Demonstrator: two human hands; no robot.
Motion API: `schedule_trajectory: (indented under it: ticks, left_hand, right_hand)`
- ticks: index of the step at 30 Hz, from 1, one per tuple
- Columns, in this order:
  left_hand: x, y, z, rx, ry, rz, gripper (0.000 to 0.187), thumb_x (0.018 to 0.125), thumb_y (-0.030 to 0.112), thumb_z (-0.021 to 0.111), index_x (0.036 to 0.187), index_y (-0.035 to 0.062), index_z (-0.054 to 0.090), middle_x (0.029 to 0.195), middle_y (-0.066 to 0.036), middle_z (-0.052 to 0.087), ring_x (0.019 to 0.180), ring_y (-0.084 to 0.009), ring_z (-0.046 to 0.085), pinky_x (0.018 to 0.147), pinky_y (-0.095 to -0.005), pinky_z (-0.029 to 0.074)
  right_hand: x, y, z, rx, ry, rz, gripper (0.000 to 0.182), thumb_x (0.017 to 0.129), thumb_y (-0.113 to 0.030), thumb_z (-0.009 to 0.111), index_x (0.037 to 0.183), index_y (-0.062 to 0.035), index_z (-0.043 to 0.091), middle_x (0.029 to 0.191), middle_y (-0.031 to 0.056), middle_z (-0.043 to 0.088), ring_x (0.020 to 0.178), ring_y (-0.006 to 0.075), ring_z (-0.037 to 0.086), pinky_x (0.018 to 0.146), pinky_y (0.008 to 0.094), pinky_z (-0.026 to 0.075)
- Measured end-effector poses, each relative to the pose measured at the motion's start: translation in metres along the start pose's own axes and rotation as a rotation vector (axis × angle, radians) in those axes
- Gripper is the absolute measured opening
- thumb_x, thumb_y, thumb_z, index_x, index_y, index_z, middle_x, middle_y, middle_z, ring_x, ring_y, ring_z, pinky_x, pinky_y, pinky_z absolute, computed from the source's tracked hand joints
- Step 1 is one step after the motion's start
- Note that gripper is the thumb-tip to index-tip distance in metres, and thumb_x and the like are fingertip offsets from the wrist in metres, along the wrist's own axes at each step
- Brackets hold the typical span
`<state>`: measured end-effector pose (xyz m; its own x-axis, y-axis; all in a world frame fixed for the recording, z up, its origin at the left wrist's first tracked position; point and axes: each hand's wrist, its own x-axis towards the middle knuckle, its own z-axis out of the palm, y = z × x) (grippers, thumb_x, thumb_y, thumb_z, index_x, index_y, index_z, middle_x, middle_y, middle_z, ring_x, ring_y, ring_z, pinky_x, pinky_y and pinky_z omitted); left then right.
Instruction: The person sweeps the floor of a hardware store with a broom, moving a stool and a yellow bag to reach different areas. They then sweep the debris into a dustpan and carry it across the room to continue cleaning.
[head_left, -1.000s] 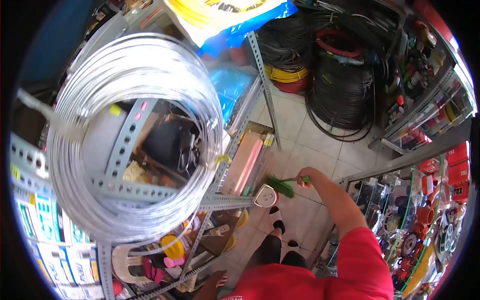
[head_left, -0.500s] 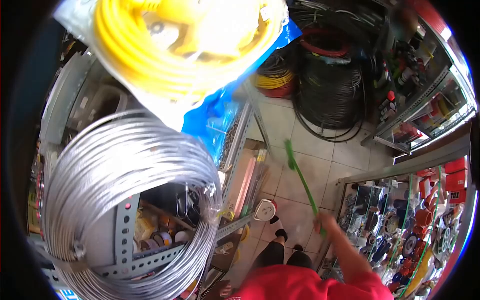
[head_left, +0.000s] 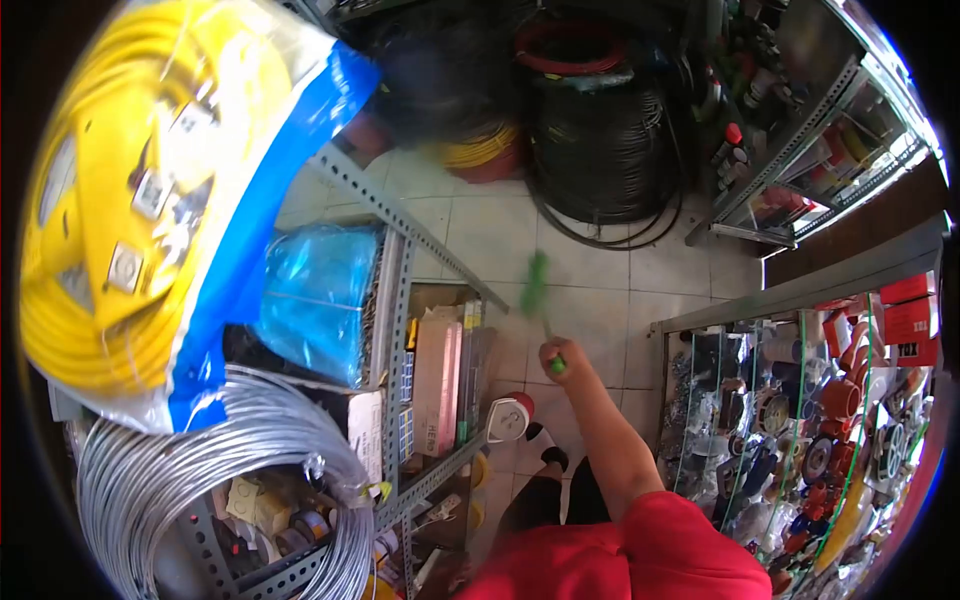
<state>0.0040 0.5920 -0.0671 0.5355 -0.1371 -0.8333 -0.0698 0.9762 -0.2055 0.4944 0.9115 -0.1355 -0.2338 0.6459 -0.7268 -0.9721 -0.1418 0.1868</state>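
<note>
My right hand [head_left: 562,360] is closed round the end of a green stick-like tool. Its blurred green head [head_left: 535,285] is over the pale tiled floor [head_left: 590,268], a little beyond my fist. Whether it touches the tiles cannot be made out. My right arm reaches forward from a red sleeve. My left hand does not show in the frame. Left of the tool stands a metal shelf frame [head_left: 400,300], and a white round object [head_left: 508,419] is near its lower corner.
Yellow cable in a plastic bag [head_left: 215,290] and a silver wire coil [head_left: 225,440] fill the left side. Black cable coils [head_left: 600,150] stand on the floor ahead. A glass-shelved display [head_left: 790,420] of small parts is on the right, with another rack [head_left: 800,190] behind.
My right hand and the green tool have moved left, and the tool's head now lies nearer the left shelf. The view has shifted, showing more of the bagged yellow cable.
</note>
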Motion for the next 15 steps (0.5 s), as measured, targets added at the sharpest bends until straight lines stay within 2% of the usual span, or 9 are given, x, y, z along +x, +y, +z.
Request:
schedule_trajectory:
  ticks: [1,3,5,7,9,11,12,14,15]
  left_hand:
    - [0.005,0.016,0.008,-0.039,-0.113,-0.032,0.033,0.074,0.027,0.055,0.103,0.0128,0.047,0.085,-0.004,0.052,0.076,-0.0186,0.051,0.065,-0.0317,0.040]
    - [0.025,0.050,0.032,0.258,0.075,0.064,0.030,0.076,0.026,0.053,0.101,0.0109,0.049,0.084,-0.004,0.053,0.075,-0.0182,0.052,0.065,-0.0307,0.041]
    - [0.058,0.063,0.071,0.908,0.678,0.298,0.029,0.078,0.027,0.050,0.098,0.0078,0.050,0.087,-0.004,0.053,0.078,-0.0173,0.052,0.067,-0.0296,0.041]
    - [0.044,0.115,0.194,1.057,0.811,0.730,0.020,0.082,0.016,0.044,0.096,0.0038,0.051,0.091,-0.006,0.053,0.081,-0.0115,0.051,0.072,-0.0242,0.040]
    - [0.043,0.163,0.276,0.772,0.698,1.093,0.021,0.081,0.014,0.047,0.099,0.0017,0.049,0.095,-0.007,0.053,0.088,-0.0136,0.051,0.076,-0.0242,0.039]
    - [0.034,0.212,0.357,0.568,0.639,1.302,0.019,0.082,0.007,0.044,0.099,0.0009,0.048,0.095,-0.008,0.053,0.087,-0.0139,0.050,0.077,-0.0240,0.038]
    - [0.025,0.235,0.393,0.705,0.735,1.393,0.019,0.082,0.008,0.044,0.099,0.0000,0.047,0.093,-0.007,0.052,0.086,-0.0140,0.049,0.078,-0.0244,0.037]
    - [0.009,0.275,0.457,0.762,0.902,1.596,0.020,0.080,0.006,0.044,0.099,0.0001,0.045,0.097,-0.008,0.047,0.091,-0.0149,0.044,0.080,-0.0259,0.034]
    - [0.005,0.292,0.476,0.728,1.013,1.655,0.028,0.082,0.012,0.044,0.107,0.0015,0.042,0.100,-0.007,0.046,0.093,-0.0144,0.043,0.081,-0.0258,0.034]
  right_hand:
    - [0.006,-0.022,-0.007,-0.021,-0.133,-0.029,0.008,0.082,-0.010,0.037,0.076,-0.0042,0.040,0.057,0.0016,0.037,0.041,0.0077,0.034,0.034,0.0188,0.031]
    - [-0.041,-0.047,0.016,-0.221,-0.108,-0.084,0.004,0.080,-0.010,0.039,0.083,-0.0088,0.036,0.058,0.0028,0.038,0.040,0.0078,0.033,0.033,0.0199,0.031]
    - [-0.110,-0.050,0.040,-0.438,0.014,-0.167,0.008,0.081,-0.014,0.039,0.088,-0.0115,0.036,0.059,0.0030,0.038,0.040,0.0077,0.033,0.032,0.0200,0.030]
    - [-0.162,-0.061,0.059,-0.595,0.206,-0.293,0.009,0.083,-0.016,0.038,0.090,-0.0115,0.038,0.060,0.0031,0.038,0.040,0.0085,0.034,0.032,0.0203,0.030]
    - [-0.175,-0.088,0.054,-0.578,0.335,-0.414,0.007,0.082,-0.014,0.039,0.087,-0.0102,0.038,0.061,0.0041,0.040,0.040,0.0106,0.036,0.033,0.0219,0.031]
    - [-0.163,-0.130,0.033,-0.478,0.405,-0.519,0.005,0.081,-0.013,0.040,0.083,-0.0086,0.038,0.061,0.0048,0.041,0.040,0.0130,0.037,0.033,0.0237,0.033]
    - [-0.148,-0.160,0.032,-0.507,0.476,-0.597,0.004,0.081,-0.013,0.040,0.081,-0.0089,0.039,0.061,0.0051,0.042,0.040,0.0141,0.039,0.033,0.0243,0.034]
    - [-0.115,-0.217,0.019,-0.555,0.641,-0.734,0.004,0.080,-0.012,0.040,0.078,-0.0094,0.039,0.060,0.0059,0.043,0.041,0.0162,0.041,0.034,0.0257,0.035]
    - [-0.083,-0.265,-0.015,-0.507,0.755,-0.796,0.005,0.078,-0.013,0.043,0.083,-0.0102,0.043,0.058,0.0064,0.044,0.045,0.0180,0.045,0.035,0.0277,0.037]
